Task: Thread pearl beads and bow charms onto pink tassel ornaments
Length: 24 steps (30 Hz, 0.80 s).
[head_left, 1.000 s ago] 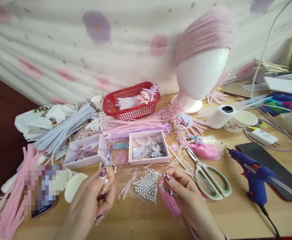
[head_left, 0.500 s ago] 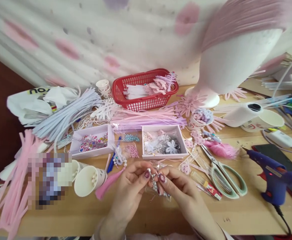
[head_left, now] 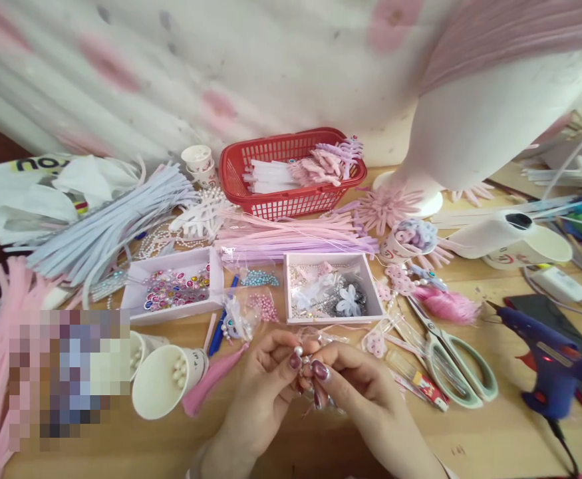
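Observation:
Close together at the near middle of the table, both my hands pinch a small string of pearly beads (head_left: 298, 350). My left hand (head_left: 255, 396) is closed, with a white bead showing above its thumbnail. Thumb and fingers of my right hand (head_left: 368, 392) are pressed together on the same beads from the other side. Part of the string hangs below and is mostly covered by the fingers. Just beyond the hands stands a white box (head_left: 378, 309) of beads and fabric flowers. Left of my left hand lies a pink tassel (head_left: 211, 380).
Scissors (head_left: 463, 366) and a blue glue gun (head_left: 545, 352) lie at right. Paper cups (head_left: 153, 392) with beads and a box of coloured gems (head_left: 134, 283) are at left. Behind are a red basket (head_left: 281, 206), pipe cleaners (head_left: 116, 226) and a white mannequin head (head_left: 475, 126).
The camera view has shifted slightly, so the things on the table appear spread wider. Both hands keep their pinch on the beads, with only small finger movement.

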Available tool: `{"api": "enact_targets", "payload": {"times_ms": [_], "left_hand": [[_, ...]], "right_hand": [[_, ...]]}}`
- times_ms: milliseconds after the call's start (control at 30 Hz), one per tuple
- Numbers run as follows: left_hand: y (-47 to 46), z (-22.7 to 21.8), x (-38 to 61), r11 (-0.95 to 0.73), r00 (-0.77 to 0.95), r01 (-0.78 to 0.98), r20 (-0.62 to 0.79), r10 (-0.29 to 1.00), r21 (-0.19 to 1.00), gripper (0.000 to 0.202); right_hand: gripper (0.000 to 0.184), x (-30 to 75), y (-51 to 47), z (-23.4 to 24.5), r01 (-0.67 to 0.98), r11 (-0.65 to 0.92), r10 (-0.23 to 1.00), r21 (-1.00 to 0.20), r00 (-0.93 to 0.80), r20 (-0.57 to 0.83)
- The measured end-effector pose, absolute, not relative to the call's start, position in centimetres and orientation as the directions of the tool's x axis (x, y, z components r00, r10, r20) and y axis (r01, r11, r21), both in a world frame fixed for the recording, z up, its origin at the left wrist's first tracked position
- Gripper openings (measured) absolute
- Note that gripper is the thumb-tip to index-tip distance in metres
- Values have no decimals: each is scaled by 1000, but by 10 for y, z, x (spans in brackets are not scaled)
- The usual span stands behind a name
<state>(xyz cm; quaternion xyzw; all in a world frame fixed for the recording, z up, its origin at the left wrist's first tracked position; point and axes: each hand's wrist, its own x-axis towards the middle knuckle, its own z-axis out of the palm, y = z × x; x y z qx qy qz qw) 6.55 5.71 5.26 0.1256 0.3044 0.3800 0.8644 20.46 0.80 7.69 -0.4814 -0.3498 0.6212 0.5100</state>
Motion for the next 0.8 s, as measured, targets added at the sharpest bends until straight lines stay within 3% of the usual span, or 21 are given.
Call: {"api": "enact_targets", "payload": {"times_ms": [200,367,800], "left_hand": [[57,47,64,707,568,-578,-422,707,407,22],[56,47,62,713,564,-550,-437,701,434,22],[60,53,64,735,593,-514,-436,677,443,22]], "right_hand": [[38,207,9,77,-262,-253,967,-931,-63,-245],[41,207,8,77,-328,-291,957,-899,-108,-270],[36,209,7,75,-341,-331,943,-880,-144,-299]]}}
